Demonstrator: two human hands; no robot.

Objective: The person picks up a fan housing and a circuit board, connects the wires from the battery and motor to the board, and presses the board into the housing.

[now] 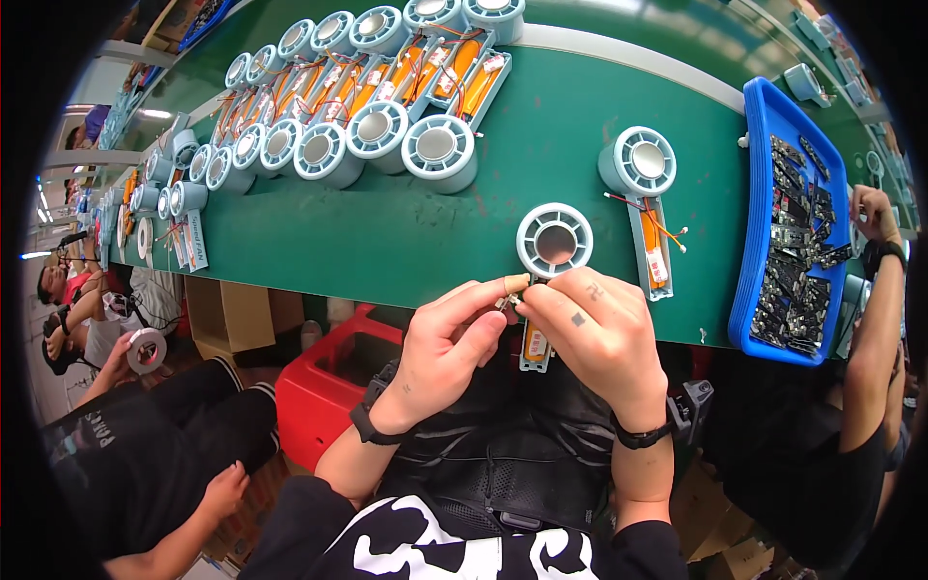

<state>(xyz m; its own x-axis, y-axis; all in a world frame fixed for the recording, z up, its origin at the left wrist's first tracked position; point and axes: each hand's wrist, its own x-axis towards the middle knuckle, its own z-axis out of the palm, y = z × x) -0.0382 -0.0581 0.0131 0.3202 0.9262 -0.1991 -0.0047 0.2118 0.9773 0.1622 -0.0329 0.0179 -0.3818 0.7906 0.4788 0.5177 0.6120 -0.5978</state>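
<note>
In front of me, at the table's near edge, lies a light-blue handheld fan (pixel 556 244) with a round grille and its handle towards me. The handle is open and shows an orange battery (pixel 535 343). My left hand (pixel 440 338) pinches a small pale connector (pixel 507 302) between thumb and forefinger, just below the fan head. A tan cover wraps that forefinger's tip. From the other side my right hand (pixel 604 338) meets it, fingertips closed together at the same small parts. Its fingers hide much of the handle, and what exactly they grip is too small to name.
Another open fan (pixel 641 164) lies to the right. Beyond it, a stacked blue tray (pixel 764 106) holds many small dark circuit boards (pixel 795 242). Rows of fans (pixel 440 150) fill the back left. A red stool (pixel 319 411) stands below the table. Co-workers sit on both sides.
</note>
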